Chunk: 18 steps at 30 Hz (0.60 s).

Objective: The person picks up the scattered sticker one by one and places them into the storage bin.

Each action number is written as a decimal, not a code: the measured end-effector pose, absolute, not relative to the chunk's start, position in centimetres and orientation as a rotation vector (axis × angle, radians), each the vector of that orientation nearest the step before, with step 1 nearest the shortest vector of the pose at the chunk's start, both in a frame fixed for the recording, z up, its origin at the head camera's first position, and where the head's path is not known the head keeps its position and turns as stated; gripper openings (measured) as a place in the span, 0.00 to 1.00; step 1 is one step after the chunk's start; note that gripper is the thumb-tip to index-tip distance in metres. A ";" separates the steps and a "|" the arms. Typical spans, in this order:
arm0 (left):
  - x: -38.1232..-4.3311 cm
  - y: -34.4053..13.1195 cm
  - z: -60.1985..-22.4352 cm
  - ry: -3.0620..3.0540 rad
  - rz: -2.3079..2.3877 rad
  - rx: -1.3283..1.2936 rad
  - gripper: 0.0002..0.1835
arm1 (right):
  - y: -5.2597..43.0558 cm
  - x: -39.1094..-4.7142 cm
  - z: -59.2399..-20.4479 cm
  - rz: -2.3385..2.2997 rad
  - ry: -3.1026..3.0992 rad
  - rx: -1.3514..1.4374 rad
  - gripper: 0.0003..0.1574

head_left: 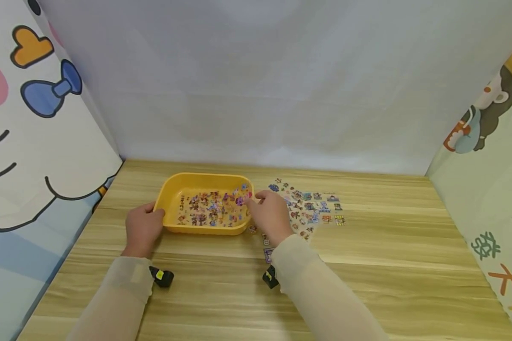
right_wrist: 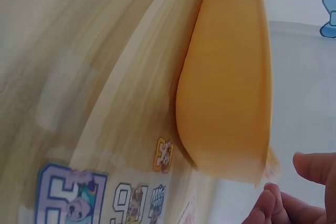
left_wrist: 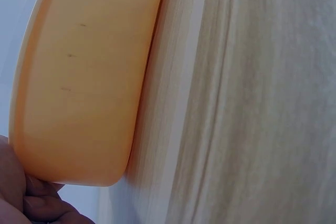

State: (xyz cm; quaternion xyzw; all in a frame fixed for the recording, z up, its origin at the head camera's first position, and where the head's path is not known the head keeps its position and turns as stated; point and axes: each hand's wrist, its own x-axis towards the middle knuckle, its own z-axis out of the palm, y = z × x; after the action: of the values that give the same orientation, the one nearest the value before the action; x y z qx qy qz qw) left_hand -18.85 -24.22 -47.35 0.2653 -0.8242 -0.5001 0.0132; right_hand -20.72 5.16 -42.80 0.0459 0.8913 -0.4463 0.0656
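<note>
Tray (head_left: 205,230), yellow and only one, gripped at its left front corner by left hand (head_left: 143,227), thumb at the rim, fingers bent against the outer wall. At the opposite end, right hand (head_left: 275,215), fingers bent, thumb (right_wrist: 315,167) parted from them by a small gap, thumb on the inner side of the rim and fingers by the outer; whether gripping, pinching or merely touching, impossible to tell. Inside, tray stickers (head_left: 213,208), small, colourful and too crowded to count, reaching up close to the right thumb. Underneath, one wood-grain table (head_left: 409,237), with tray set left of the middle, toward the back edge. Just right of tray, table stickers (head_left: 311,219), many and likewise uncounted, partly blocked from the head view by right hand and forearm. Farther down the arms, two black boxes (head_left: 164,278), one at each wrist, and two pale sleeves (head_left: 115,289). Behind everything, one white backdrop (head_left: 281,94); at the sides, two printed panels, left with one blue bow (head_left: 44,97) and one orange heart (head_left: 30,46), right with one cartoon figure (head_left: 490,111).
</note>
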 end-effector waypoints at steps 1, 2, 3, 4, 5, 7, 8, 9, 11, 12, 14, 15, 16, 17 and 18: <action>-18.8 -24.2 -47.3 -2.568 -1.559 0.828 0.27 | 5.3 -20.7 -42.9 -1.352 2.684 0.145 0.28; -18.8 -24.2 -47.3 -2.568 -1.559 0.829 0.27 | 5.5 -20.7 -43.0 -1.355 2.684 0.149 0.27; -18.8 -24.2 -47.3 -2.569 -1.559 0.831 0.27 | 5.6 -20.7 -43.1 -1.358 2.680 0.157 0.25; -18.9 -24.2 -47.3 -2.571 -1.560 0.832 0.27 | 5.7 -20.7 -43.2 -1.366 2.675 0.163 0.22; -18.9 -24.2 -47.2 -2.573 -1.558 0.833 0.27 | 5.8 -20.7 -43.3 -1.372 2.668 0.166 0.19; -18.8 -24.2 -47.2 -2.575 -1.556 0.834 0.27 | 5.9 -20.7 -43.5 -1.385 2.655 0.168 0.13; -18.8 -24.2 -47.2 -2.576 -1.556 0.834 0.27 | 5.9 -20.7 -43.6 -1.391 2.644 0.169 0.11; -18.9 -24.2 -47.2 -2.577 -1.555 0.835 0.27 | 6.0 -20.7 -43.7 -1.395 2.633 0.170 0.10; -18.9 -24.1 -47.2 -2.578 -1.554 0.836 0.27 | 6.0 -20.6 -43.9 -1.407 2.603 0.170 0.09; -18.9 -24.1 -47.2 -2.576 -1.556 0.837 0.27 | 5.9 -20.7 -43.9 -1.411 2.589 0.172 0.09; -18.9 -24.1 -47.2 -2.578 -1.550 0.835 0.27 | 5.9 -20.7 -43.8 -1.417 2.575 0.171 0.08; -18.9 -24.1 -47.3 -2.578 -1.546 0.834 0.27 | 5.8 -20.7 -43.7 -1.418 2.576 0.166 0.07; -18.9 -24.2 -47.3 -2.577 -1.545 0.833 0.27 | 5.8 -20.7 -43.5 -1.424 2.578 0.157 0.07; -18.9 -24.2 -47.4 -2.576 -1.545 0.834 0.27 | 5.7 -20.7 -43.3 -1.432 2.585 0.143 0.07; -18.9 -24.2 -47.4 -2.575 -1.546 0.834 0.27 | 5.6 -20.7 -43.1 -1.448 2.590 0.118 0.07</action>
State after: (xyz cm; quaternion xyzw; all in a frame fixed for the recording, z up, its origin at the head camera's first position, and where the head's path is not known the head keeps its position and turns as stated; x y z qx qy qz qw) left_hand -18.94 -24.17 -47.43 0.2674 -0.8260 -0.4960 0.0120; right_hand -20.70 5.59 -43.08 0.0394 0.8690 -0.4858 0.0860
